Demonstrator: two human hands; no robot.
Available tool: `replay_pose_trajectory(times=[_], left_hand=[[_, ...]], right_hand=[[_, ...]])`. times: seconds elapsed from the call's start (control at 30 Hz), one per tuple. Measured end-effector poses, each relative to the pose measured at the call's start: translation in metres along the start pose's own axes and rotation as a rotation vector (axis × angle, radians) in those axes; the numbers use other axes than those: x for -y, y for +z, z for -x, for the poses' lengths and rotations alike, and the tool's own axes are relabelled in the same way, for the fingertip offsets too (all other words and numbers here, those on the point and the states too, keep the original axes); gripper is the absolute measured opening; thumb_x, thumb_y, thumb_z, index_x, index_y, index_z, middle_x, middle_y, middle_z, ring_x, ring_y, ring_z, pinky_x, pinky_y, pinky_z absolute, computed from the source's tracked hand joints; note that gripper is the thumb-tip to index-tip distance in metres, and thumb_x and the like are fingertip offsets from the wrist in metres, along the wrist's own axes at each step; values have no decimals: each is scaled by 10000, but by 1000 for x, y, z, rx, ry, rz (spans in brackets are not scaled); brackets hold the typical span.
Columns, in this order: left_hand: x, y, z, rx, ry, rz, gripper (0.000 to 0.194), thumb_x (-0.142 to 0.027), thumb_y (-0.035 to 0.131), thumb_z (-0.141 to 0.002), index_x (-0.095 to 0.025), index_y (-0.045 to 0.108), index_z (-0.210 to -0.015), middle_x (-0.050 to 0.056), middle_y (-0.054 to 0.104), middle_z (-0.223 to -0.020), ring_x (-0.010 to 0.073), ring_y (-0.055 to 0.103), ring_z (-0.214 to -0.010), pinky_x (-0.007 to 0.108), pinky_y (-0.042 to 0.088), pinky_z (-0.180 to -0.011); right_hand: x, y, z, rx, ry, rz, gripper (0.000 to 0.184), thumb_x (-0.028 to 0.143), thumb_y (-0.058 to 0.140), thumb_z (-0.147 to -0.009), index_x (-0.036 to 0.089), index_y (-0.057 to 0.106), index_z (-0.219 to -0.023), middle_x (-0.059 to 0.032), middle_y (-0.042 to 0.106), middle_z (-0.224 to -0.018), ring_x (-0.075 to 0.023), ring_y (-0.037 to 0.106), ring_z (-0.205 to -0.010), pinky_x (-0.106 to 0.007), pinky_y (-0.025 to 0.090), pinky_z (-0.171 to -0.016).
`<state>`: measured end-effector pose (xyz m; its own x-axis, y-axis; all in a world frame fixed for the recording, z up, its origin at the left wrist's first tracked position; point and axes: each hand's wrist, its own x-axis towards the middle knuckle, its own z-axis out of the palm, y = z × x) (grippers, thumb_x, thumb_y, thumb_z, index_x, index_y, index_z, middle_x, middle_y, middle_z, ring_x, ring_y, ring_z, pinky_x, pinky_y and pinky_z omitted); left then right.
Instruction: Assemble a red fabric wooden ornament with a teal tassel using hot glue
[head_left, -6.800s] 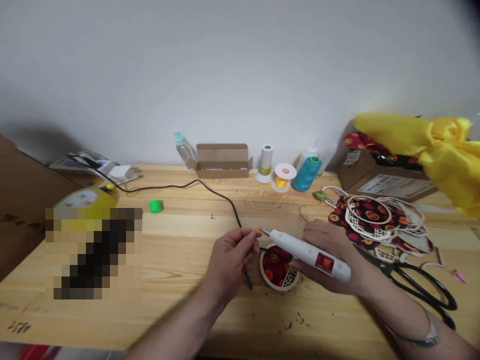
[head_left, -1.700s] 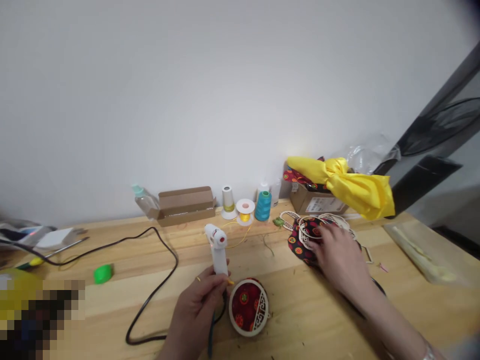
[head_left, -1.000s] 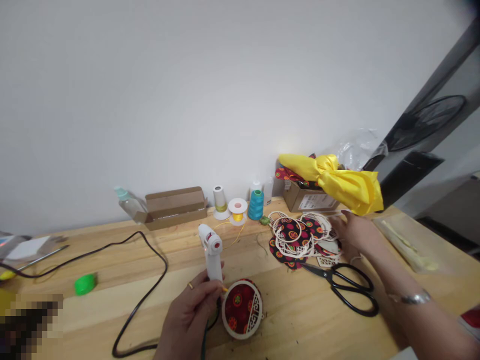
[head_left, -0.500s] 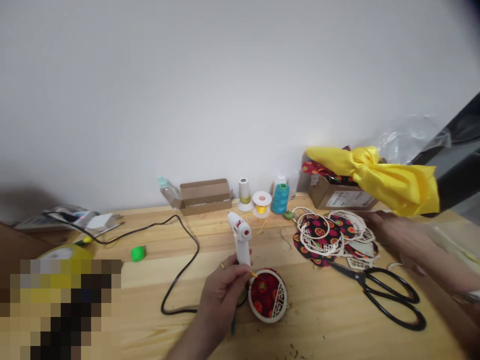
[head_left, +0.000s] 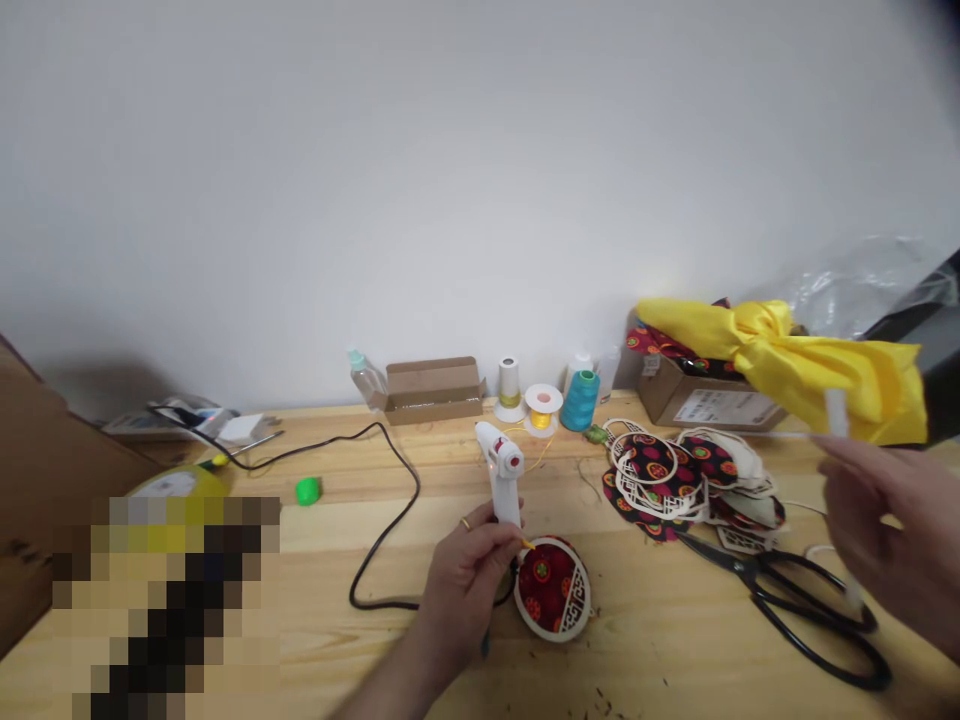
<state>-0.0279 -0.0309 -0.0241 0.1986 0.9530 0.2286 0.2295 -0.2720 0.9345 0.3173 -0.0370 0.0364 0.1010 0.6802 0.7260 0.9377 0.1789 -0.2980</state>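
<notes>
Well forward of the surface's (head_left: 315, 560) back edge, our left hand (head_left: 469, 575) wraps the white glue gun (head_left: 505, 495), fingers pinching a yellow tip (head_left: 529, 544), the round fabric piece (head_left: 546, 585) just beside. Our right hand (head_left: 881, 510) now comes up, fingers curled around a blurred white stick (head_left: 836, 412); neither hand is free.

A: Any text legible?
B: None. The right-hand box (head_left: 660, 402) carries a white label (head_left: 720, 407) with printing; the characters are too small and blurred to read.
A: Other markings on it?
B: One smaller tag (head_left: 651, 366), pale, near the upper left corner. Content likewise unreadable.
A: Brands, numbers, signs?
B: Nothing that can be made out.
</notes>
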Motion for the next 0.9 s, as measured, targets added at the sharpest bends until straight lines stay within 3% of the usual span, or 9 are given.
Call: replay_pose_trajectory(times=[0.03, 0.17, 0.23, 0.3, 0.37, 0.43, 0.6, 0.7, 0.9], left_hand=[[0, 0, 0, -1, 8, -3, 187, -222, 527, -851, -193, 696, -777, 73, 671, -950, 191, 610, -949, 256, 479, -790], [-1, 1, 1, -9, 46, -30, 186, -197, 519, -853, -185, 696, -799, 92, 661, -1035, 189, 611, -965, 256, 482, -801], [-1, 0, 1, -9, 62, -56, 197, -191, 510, -858, -179, 696, -792, 101, 662, -1036, 189, 614, -954, 253, 487, -780], [-1, 0, 0, -15, 76, -74, 199, -185, 509, -861, -178, 696, -793, 101, 663, -1024, 188, 613, -948, 248, 487, -768], [-1, -1, -1, -26, 85, -79, 193, -175, 510, -861, -181, 696, -809, 97, 662, -1024, 184, 613, -948, 243, 487, -765], [-1, -1, -2, -31, 93, -82, 193, -166, 509, -860, -180, 695, -812, 94, 662, -1016, 181, 615, -943, 236, 489, -759], [-5, 1, -1, 14, 120, -95, 205, -133, 504, -856, -184, 698, -817, 78, 662, -993, 157, 629, -900, 215, 492, -759], [-5, 2, 0, 22, 157, -100, 213, -116, 499, -855, -187, 699, -860, 81, 656, -1036, 153, 631, -922, 213, 490, -788], [-6, 3, 1, 10, 170, -151, 209, -106, 506, -848, -181, 701, -841, 86, 664, -1008, 148, 647, -885, 201, 504, -755]], right_hand=[[22, 1, -4, 36, 5, -165, 150, 362, 585, -768, 244, 658, -827, -76, 644, -722, -182, 568, -580, -313, 424, -563], [98, 19, -16, 389, 501, -1085, 190, 378, 580, -821, 266, 639, -963, -26, 560, -660, -141, 496, -516, -262, 399, -446], [119, 35, -16, 487, 602, -1430, 265, 382, 676, -742, 255, 648, -973, -4, 501, -666, -114, 444, -504, -249, 387, -436], [130, 51, -8, 516, 619, -1558, 353, 340, 724, -709, 277, 627, -1043, -3, 487, -743, -121, 473, -595, -247, 415, -492], [134, 63, 6, 511, 520, -1600, 455, 378, 727, -713, 300, 576, -1135, -6, 474, -812, -138, 495, -678, -261, 438, -548], [134, 70, 20, 442, 366, -1551, 384, 432, 607, -816, 295, 548, -1170, -7, 469, -796, -149, 493, -696, -280, 434, -580], [129, 68, 37, 317, -46, -1076, 311, 278, 380, -951, 267, 570, -1198, -38, 538, -831, -151, 498, -734, -279, 419, -633], [128, 64, 35, 327, -94, -903, 278, 191, 425, -921, 287, 580, -1130, -23, 561, -849, -146, 525, -765, -247, 421, -623], [130, 65, 32, 299, -56, -901, 164, 108, 467, -868, 245, 546, -913, 9, 560, -787, -116, 535, -716, -219, 422, -632]])
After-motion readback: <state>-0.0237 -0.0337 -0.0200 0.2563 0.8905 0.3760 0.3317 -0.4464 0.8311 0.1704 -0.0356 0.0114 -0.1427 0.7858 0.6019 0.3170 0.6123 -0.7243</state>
